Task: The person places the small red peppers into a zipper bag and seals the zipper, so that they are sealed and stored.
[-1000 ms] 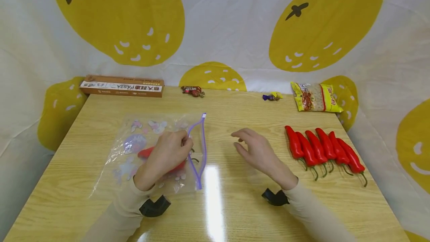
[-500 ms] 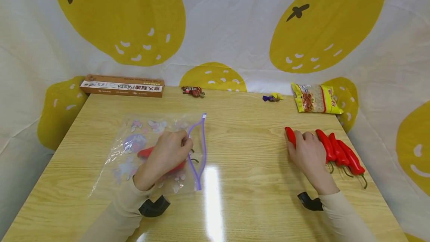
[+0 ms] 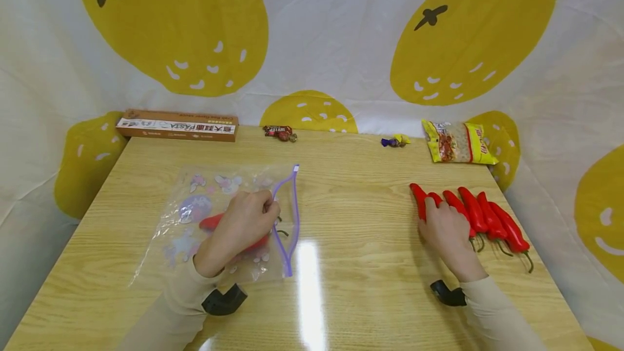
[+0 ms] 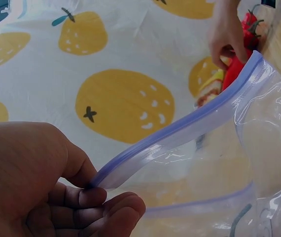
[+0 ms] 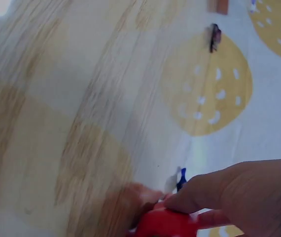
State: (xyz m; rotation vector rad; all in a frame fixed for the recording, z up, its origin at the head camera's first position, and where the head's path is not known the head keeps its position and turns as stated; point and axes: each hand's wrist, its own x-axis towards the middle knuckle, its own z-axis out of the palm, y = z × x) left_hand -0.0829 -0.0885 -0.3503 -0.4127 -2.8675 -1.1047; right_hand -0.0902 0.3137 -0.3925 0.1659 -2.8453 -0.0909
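My left hand [image 3: 242,225] pinches the purple-edged mouth of a clear zip bag [image 3: 161,242], lifting its upper edge so the opening gapes rightward. Red chili peppers [image 3: 210,222] lie inside it, partly behind the hand. In the left wrist view, thumb and fingers hold the purple zip strip [image 4: 175,124]. At the right, my right hand [image 3: 447,237] grips the leftmost red chili pepper [image 3: 417,197] of a row; the hand hides its lower end. The right wrist view shows thumb and fingers around that red pepper [image 5: 165,224]. Several more chili peppers [image 3: 507,226] lie beside the hand, stems toward me.
Along the back of the wooden table [image 3: 351,297] are a pasta box [image 3: 177,125], red-wrapped candies [image 3: 279,132], a purple and yellow candy [image 3: 395,140] and a yellow snack packet [image 3: 459,142]. A fruit-print cloth [image 3: 331,42] hangs behind.
My right hand has moved from mid-table right onto the chili peppers and taken hold of the leftmost one, which has shifted slightly left. The left hand and bag have stayed still.
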